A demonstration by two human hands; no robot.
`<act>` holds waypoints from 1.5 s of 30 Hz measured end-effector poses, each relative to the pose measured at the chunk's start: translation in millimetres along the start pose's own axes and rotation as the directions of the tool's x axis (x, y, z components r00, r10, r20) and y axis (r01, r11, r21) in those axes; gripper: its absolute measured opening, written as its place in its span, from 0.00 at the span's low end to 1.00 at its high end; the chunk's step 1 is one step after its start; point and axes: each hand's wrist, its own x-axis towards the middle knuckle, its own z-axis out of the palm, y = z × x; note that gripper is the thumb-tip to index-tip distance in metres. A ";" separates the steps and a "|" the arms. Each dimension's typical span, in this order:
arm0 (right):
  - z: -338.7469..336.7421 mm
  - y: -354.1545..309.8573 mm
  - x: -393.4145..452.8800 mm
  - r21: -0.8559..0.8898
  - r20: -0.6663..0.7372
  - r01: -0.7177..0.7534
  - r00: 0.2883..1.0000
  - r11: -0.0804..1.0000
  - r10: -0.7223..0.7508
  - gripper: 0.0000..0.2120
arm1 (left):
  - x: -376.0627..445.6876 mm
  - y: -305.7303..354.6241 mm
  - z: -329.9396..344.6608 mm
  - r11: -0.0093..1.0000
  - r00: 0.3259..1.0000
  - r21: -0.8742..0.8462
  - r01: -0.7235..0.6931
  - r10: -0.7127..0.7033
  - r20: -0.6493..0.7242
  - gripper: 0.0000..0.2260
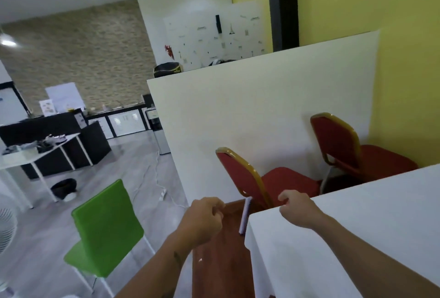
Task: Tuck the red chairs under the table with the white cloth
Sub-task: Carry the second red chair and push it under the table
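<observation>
Two red chairs with gold frames stand along the far side of the table with the white cloth [357,221]. The nearer red chair [247,176] has its seat partly under the table edge. The farther red chair [342,145] stands by the yellow wall, its seat also reaching the cloth's edge. My left hand [204,216] hovers over the bare wooden end of the table [221,257], fingers curled with nothing in them. My right hand [297,207] is curled at the corner of the cloth, just in front of the nearer chair's seat; whether it touches the chair is unclear.
A green chair [104,231] stands on the floor at my left. A white partition [238,112] runs right behind the red chairs. A small pale flat object [245,214] lies on the wooden tabletop. A power strip and cable [162,193] trail across the grey floor.
</observation>
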 end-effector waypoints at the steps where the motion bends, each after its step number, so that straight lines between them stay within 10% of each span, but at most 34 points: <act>1: -1.2 -3.7 22.0 0.000 -0.002 -0.012 1.000 1.000 0.012 0.23 | 22.6 -6.5 -0.2 1.000 1.000 0.003 -0.005 0.005 0.001 0.13; 10: 7.0 -65.6 171.3 -0.081 0.020 -0.037 0.999 0.996 0.039 0.24 | 183.5 -70.4 -3.5 1.000 0.997 0.018 -0.016 0.015 0.070 0.18; 19: 62.0 -106.4 290.5 -0.216 0.094 -0.153 0.980 0.964 0.177 0.33 | 346.0 -137.0 3.2 0.926 0.943 0.206 -0.317 0.285 0.171 0.25; 34: 111.0 -98.1 419.4 -0.249 -0.023 -0.460 0.883 0.852 0.470 0.36 | 557.6 -165.9 77.7 0.671 0.719 0.337 -0.661 0.435 0.542 0.35; 41: 127.3 -75.9 426.3 -0.292 -0.062 -0.413 0.908 0.863 0.414 0.15 | 613.5 -163.5 111.4 0.586 0.599 0.262 -0.767 0.507 0.620 0.11; 45: 124.1 -79.0 428.3 -0.342 -0.072 -0.425 0.901 0.838 0.427 0.11 | 640.9 -154.1 129.6 0.449 0.415 0.164 -0.879 0.548 0.726 0.10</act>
